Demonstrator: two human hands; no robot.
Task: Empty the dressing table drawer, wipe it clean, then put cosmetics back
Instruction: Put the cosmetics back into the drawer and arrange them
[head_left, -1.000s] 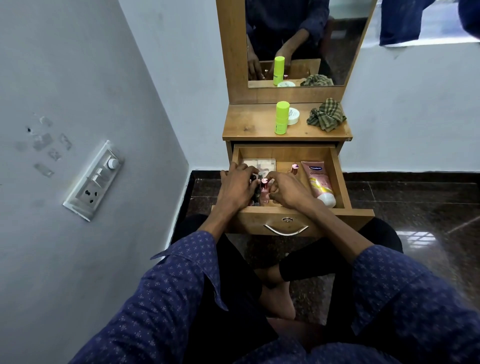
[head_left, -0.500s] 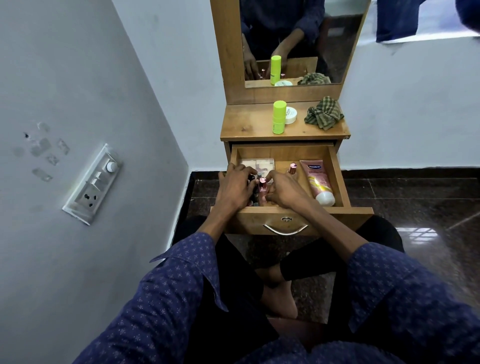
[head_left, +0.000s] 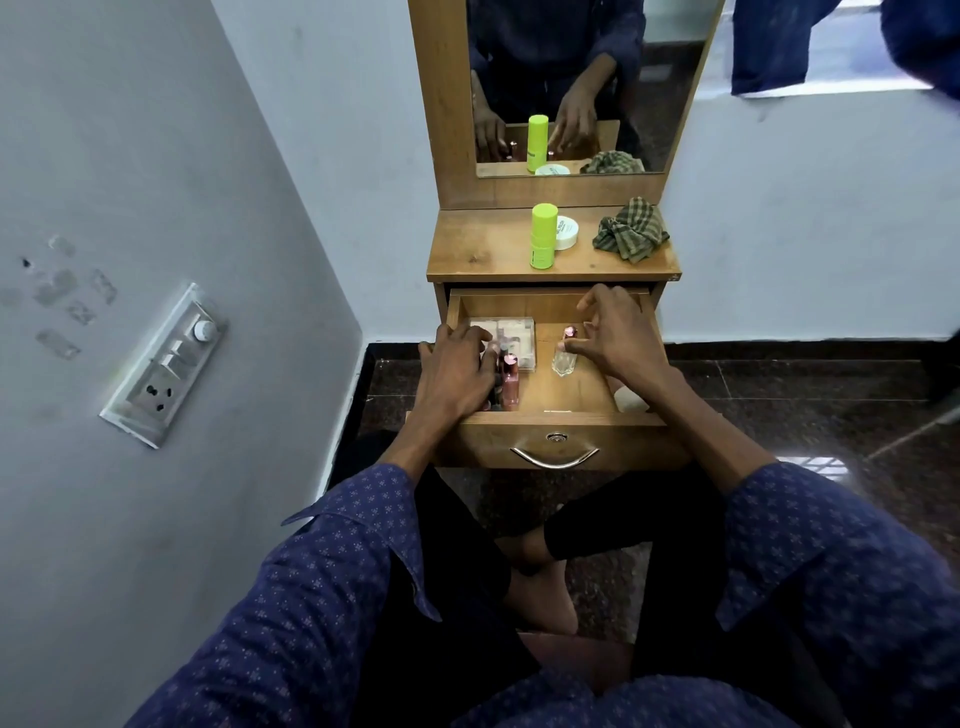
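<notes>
Since a moment ago, my right hand (head_left: 621, 338) has shifted from the drawer's middle toward its right side, where thumb and fingers now pinch the pink cap of a small clear glass bottle (head_left: 563, 358) standing upright on the floor of the open wooden drawer (head_left: 550, 434). My left hand (head_left: 457, 374) rests with curled fingers on the rose-pink tubes (head_left: 509, 382) at the left, beside a pale flat palette box (head_left: 511, 335). Above, on the tabletop, stand a lime-green cylindrical bottle (head_left: 543, 236), a white round jar (head_left: 566, 233) and a crumpled green checked cloth (head_left: 629, 236).
</notes>
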